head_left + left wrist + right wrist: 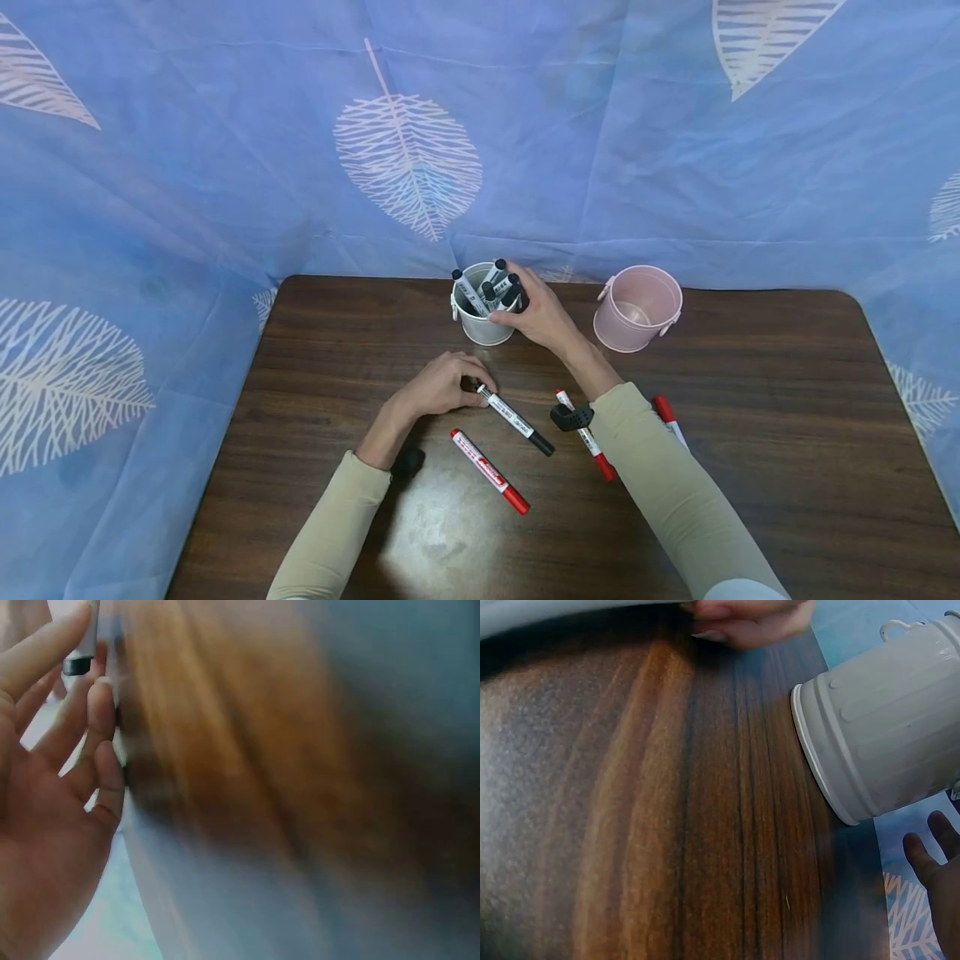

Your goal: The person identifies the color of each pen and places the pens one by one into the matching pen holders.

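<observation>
In the head view my left hand (pixel 442 385) pinches one end of a white marker with a black cap (pixel 517 423), which slants down and right over the table. The left wrist view shows this marker's black end (pixel 76 666) by the thumb, the other fingers loosely bent. My right hand (pixel 543 315) is at the right rim of a white bucket (pixel 487 333), thumb and forefinger spread around the tops of several black-capped markers (pixel 468 292) standing in it. In the right wrist view, fingers (pixel 937 862) stretch beside the bucket's (pixel 892 712) side.
A pink bucket (pixel 630 329) stands right of the white one. A red marker (pixel 491 472) lies nearest the front; another red marker (pixel 600 458) is partly behind the right wrist strap (pixel 572 417). A third red-capped marker (pixel 663 408) shows beyond the sleeve. A blue leaf-patterned cloth (pixel 525 167) hangs behind.
</observation>
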Action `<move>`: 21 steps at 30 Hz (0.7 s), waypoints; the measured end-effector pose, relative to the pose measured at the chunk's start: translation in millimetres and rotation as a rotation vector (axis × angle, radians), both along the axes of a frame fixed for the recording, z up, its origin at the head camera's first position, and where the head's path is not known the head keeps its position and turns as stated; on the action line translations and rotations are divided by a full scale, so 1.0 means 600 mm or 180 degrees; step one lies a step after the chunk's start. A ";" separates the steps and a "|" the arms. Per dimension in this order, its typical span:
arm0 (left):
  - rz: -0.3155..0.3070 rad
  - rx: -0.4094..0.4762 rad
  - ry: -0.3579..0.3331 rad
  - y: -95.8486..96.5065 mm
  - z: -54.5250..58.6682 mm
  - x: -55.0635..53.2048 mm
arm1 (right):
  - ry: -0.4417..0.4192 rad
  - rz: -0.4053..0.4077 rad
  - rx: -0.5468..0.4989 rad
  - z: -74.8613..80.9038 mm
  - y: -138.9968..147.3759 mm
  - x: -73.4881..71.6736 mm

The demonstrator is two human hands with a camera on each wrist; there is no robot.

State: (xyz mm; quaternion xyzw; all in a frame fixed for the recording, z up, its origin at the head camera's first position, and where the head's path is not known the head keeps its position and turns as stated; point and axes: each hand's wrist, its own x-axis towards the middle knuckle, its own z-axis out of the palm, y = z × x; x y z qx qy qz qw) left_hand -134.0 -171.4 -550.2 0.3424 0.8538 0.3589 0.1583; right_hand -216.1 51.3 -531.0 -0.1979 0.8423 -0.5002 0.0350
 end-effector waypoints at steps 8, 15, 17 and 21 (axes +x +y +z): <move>0.0211 0.0505 -0.0595 -0.018 0.006 0.004 | 0.0025 0.0014 -0.0023 0.000 -0.004 0.000; 0.0505 0.0828 -0.0879 -0.032 0.008 0.011 | -0.0007 -0.0023 -0.0030 -0.001 -0.003 0.005; 0.0574 0.0885 -0.0872 -0.033 0.009 0.013 | -0.0015 -0.0035 -0.0042 -0.001 -0.003 0.006; 0.0716 0.0932 -0.0824 -0.036 0.008 0.015 | -0.0010 -0.0016 -0.0048 -0.002 -0.004 0.008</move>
